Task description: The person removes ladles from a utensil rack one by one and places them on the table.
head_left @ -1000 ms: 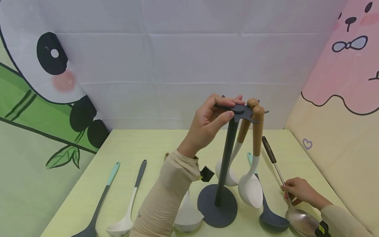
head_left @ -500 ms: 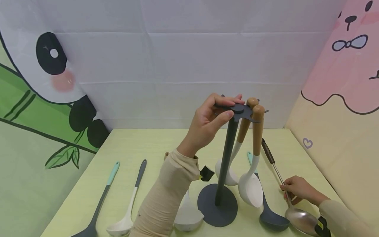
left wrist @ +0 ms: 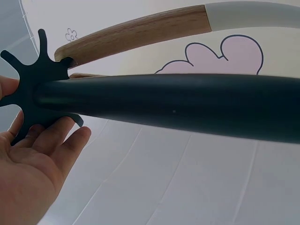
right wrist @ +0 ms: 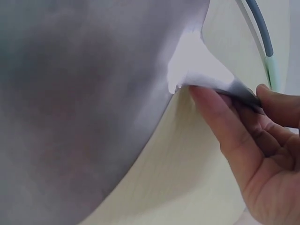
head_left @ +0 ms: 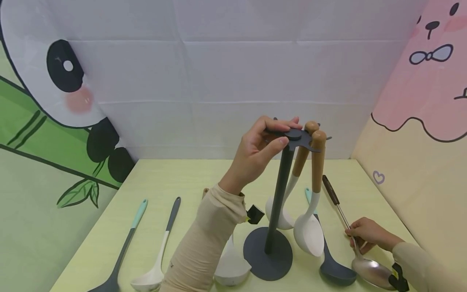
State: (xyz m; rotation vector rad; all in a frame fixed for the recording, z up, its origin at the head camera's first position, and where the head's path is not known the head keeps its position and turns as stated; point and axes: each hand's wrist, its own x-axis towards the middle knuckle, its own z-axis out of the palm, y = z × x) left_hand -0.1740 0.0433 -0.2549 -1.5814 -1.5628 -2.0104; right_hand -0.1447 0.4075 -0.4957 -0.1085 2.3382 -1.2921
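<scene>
In the head view my left hand grips the hooked top of a dark utensil stand, thumb on the near side and fingers over the far side. The left wrist view shows the stand's star-shaped hook plate between thumb and fingers. Two white ladles with wooden handles, a near one and a farther one, hang on its right side. At the right, my right hand pinches the metal shaft of a large serving spoon with a dark brown handle. Its bowl faces up, close to the table.
A dark ladle with a mint handle lies between stand and spoon. Left of the stand lie a white utensil, partly behind my sleeve, a white ladle with a grey handle and a dark utensil with a mint handle. Fabric walls enclose the table.
The spoon's handle end has dropped slightly toward me, and my right hand has shifted a little left with it. My left hand stays on the stand.
</scene>
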